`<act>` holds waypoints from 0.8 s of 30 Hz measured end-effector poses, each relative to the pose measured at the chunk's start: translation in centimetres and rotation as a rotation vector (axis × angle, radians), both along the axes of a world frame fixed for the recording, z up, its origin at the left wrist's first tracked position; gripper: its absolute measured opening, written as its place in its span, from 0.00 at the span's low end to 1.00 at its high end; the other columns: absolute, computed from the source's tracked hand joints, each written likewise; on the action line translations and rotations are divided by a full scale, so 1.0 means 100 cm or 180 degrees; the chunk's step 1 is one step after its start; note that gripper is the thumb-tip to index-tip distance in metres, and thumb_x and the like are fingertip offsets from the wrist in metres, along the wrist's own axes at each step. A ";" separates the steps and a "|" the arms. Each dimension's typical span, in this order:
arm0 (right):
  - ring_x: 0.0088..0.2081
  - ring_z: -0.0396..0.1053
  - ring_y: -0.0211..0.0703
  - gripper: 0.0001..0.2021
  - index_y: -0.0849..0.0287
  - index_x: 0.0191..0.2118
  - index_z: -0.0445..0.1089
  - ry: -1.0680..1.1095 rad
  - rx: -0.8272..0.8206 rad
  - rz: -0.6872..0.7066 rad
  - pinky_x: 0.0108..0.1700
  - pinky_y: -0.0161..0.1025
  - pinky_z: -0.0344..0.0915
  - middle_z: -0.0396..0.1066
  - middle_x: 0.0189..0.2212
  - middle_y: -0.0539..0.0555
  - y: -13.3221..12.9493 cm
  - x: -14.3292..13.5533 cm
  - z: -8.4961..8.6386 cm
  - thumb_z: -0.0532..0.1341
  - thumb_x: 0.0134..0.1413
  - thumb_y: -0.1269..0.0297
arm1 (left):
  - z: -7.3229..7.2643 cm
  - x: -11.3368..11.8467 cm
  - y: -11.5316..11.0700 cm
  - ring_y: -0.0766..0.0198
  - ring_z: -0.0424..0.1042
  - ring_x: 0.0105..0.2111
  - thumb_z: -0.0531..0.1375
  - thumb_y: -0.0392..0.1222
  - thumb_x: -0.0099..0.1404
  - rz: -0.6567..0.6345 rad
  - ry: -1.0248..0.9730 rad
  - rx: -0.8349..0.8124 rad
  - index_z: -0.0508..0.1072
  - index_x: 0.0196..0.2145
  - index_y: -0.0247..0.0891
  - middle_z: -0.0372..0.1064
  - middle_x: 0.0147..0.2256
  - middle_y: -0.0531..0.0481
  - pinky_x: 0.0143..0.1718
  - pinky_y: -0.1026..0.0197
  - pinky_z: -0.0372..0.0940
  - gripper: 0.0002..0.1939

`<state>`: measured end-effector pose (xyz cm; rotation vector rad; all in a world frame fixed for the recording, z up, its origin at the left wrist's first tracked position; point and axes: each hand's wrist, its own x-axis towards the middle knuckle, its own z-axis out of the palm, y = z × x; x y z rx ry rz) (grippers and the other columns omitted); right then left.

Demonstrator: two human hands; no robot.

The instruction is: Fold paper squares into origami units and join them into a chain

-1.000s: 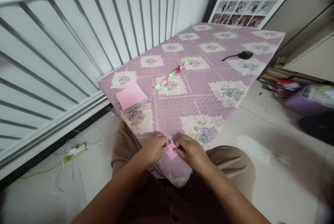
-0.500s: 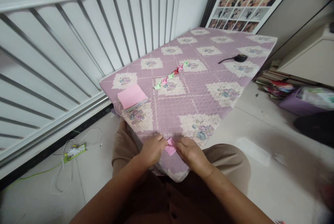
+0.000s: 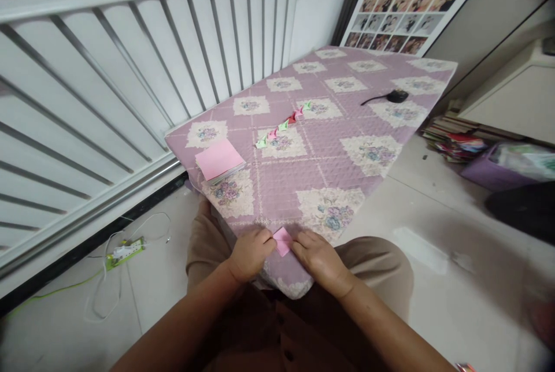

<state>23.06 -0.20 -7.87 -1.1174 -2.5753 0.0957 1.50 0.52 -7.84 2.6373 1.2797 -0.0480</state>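
A small pink paper [image 3: 282, 241], folded into a diamond shape with a crease across its middle, lies at the near corner of the cloth-covered table [image 3: 286, 181]. My left hand [image 3: 251, 252] pinches its left corner, fingers curled together. On the opposite side, my right hand [image 3: 318, 256] holds the right corner with closed fingers. A stack of square paper with a pink top sheet [image 3: 220, 159] rests near the table's left edge. Several small folded paper pieces [image 3: 283, 125] in green, pink and red form a slanting row farther back.
A black object with a short cord [image 3: 396, 96] lies at the table's right rear. The white radiator [image 3: 173, 54] runs along the left side. On the floor are a green power strip [image 3: 125, 252] with cables and a purple bin [image 3: 494, 170].
The pink paper now shows flatter and more of its middle is visible between my fingers. Both hands keep hold of its corners, with my left hand shifted slightly left.
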 end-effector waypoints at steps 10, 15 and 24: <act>0.40 0.64 0.45 0.12 0.55 0.49 0.69 0.0005 -0.0047 -0.0072 0.46 0.44 0.61 0.71 0.37 0.54 -0.013 0.008 -0.008 0.53 0.63 0.68 | 0.008 0.005 -0.017 0.57 0.64 0.37 0.47 0.39 0.71 -0.0098 0.0321 0.0305 0.64 0.53 0.41 0.67 0.41 0.45 0.35 0.57 0.60 0.15; 0.42 0.66 0.47 0.13 0.54 0.49 0.70 0.0086 -0.0077 -0.0270 0.48 0.46 0.60 0.72 0.39 0.55 -0.020 0.004 -0.003 0.54 0.62 0.69 | 0.010 0.005 -0.030 0.56 0.64 0.38 0.48 0.39 0.70 -0.0177 0.0391 0.0415 0.56 0.60 0.44 0.65 0.47 0.41 0.34 0.56 0.60 0.21; 0.54 0.63 0.47 0.17 0.54 0.55 0.66 0.0487 -0.0067 -0.0676 0.59 0.50 0.47 0.71 0.51 0.54 -0.044 -0.019 -0.021 0.53 0.62 0.71 | 0.002 0.002 -0.041 0.54 0.63 0.42 0.47 0.42 0.71 -0.0164 0.0433 0.0745 0.58 0.60 0.43 0.61 0.54 0.42 0.35 0.55 0.59 0.21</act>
